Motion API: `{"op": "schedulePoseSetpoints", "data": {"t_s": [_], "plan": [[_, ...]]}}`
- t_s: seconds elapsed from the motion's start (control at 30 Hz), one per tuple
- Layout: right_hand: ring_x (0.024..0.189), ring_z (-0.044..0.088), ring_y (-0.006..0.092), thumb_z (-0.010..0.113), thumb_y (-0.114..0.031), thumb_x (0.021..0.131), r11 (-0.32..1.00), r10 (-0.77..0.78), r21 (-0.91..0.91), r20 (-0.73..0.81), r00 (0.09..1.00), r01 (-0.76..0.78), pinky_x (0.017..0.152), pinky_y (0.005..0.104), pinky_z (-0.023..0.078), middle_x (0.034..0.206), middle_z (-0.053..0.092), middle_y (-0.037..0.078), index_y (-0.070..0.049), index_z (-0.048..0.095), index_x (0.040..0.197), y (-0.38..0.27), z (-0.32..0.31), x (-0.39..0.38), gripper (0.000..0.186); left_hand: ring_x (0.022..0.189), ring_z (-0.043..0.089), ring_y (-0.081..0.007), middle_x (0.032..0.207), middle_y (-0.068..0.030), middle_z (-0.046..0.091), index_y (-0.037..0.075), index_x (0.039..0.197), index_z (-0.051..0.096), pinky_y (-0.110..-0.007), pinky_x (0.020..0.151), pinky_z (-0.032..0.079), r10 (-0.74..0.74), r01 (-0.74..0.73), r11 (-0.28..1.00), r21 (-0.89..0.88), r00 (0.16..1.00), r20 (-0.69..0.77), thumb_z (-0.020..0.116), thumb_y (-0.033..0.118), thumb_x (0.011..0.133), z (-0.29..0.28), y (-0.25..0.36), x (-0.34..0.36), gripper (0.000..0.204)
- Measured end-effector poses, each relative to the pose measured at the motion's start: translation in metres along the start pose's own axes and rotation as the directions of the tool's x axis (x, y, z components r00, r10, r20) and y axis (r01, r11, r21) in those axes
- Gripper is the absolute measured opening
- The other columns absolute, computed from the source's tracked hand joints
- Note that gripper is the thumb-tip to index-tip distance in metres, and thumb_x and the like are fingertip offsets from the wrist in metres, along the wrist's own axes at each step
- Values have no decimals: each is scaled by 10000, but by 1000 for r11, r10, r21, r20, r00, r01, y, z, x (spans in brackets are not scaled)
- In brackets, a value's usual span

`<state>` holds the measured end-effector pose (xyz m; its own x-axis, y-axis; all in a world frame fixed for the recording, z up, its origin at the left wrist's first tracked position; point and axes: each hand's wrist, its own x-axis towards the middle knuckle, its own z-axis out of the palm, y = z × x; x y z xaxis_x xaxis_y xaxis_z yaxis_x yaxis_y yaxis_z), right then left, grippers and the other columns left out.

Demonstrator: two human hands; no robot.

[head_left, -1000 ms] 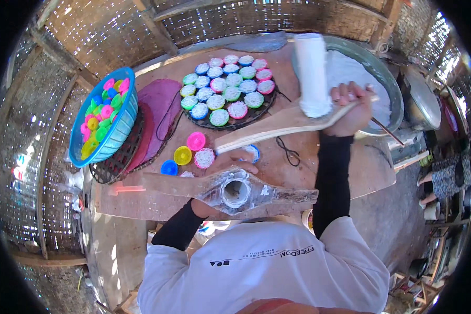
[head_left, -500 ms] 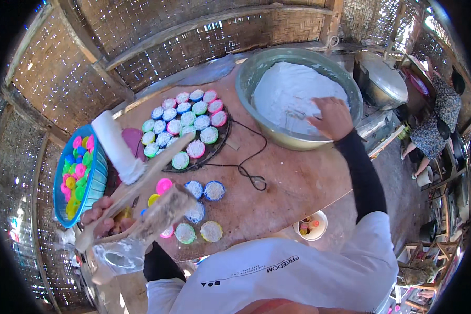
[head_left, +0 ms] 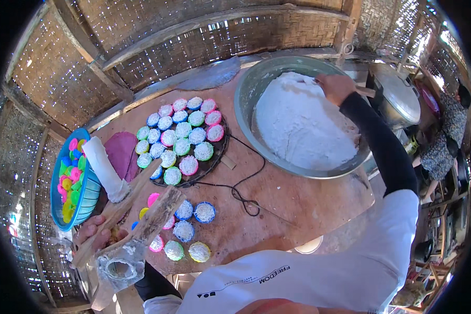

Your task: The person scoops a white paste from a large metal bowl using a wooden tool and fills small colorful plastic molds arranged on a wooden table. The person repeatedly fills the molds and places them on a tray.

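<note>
My left hand (head_left: pixel 93 230) is closed round a two-armed wooden hand press (head_left: pixel 154 214), held over the table's left side. A clear, ring-shaped piece (head_left: pixel 121 266) sits at its near end, and a white cylinder (head_left: pixel 103 167) stands beyond its arms. My right hand (head_left: pixel 336 88) is closed at the far rim of a large metal basin (head_left: pixel 240 112) heaped with white flour-like powder (head_left: pixel 306 123). A short wooden handle (head_left: pixel 365 91) juts rightward from that fist; the tool's other end is not clear. Small coloured cups of white shreds (head_left: pixel 183 145) cover a round dark rack (head_left: pixel 222 152).
More filled cups (head_left: pixel 183 230) stand near the table's front edge. A blue basket (head_left: pixel 91 188) of empty coloured cups is at left, beside a pink sheet (head_left: pixel 121 152). A black cord (head_left: pixel 238 194) lies mid-table. A lidded pot (head_left: pixel 403 102) and another person (head_left: pixel 442 141) are at right.
My right hand has gone from open over the powder to closed on a wooden-handled tool at the basin's far rim. The view has shifted slightly; my left hand still holds the press.
</note>
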<state>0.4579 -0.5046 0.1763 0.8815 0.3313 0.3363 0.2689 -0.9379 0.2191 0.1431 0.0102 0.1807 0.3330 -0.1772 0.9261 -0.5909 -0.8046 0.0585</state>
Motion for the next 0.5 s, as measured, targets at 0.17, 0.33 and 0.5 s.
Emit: {"op": "schedulePoseSetpoints", "data": {"t_s": [0.17, 0.33, 0.5], "plan": [[691, 620, 306, 479, -219, 826, 991, -5, -130, 69, 998, 14, 587, 453, 476, 726, 631, 120, -182, 634, 920, 25, 69, 65, 184, 915, 532, -242, 1019, -85, 446, 129, 991, 540, -346, 712, 519, -57, 60, 985, 159, 998, -23, 652, 328, 783, 5, 13, 5, 309], [699, 619, 305, 483, -221, 813, 984, -144, -86, 140, 980, 156, 588, 446, 478, 731, 632, 116, -190, 641, 915, 18, 72, 80, 191, 878, 544, -227, 989, -79, 462, 140, 1002, 500, -336, 713, 515, -136, 158, 938, 309, 986, -93, 689, 365, 743, -1, 14, -1, 392], [711, 617, 304, 502, -221, 795, 962, -268, -9, 155, 951, 273, 598, 446, 476, 739, 633, 114, -193, 643, 903, -3, 82, 85, 180, 845, 561, -220, 937, -94, 493, 68, 1004, 483, -322, 711, 524, 6, -18, 896, 443, 1000, 28, 684, 314, 747, -11, -7, -6, 408]]}}
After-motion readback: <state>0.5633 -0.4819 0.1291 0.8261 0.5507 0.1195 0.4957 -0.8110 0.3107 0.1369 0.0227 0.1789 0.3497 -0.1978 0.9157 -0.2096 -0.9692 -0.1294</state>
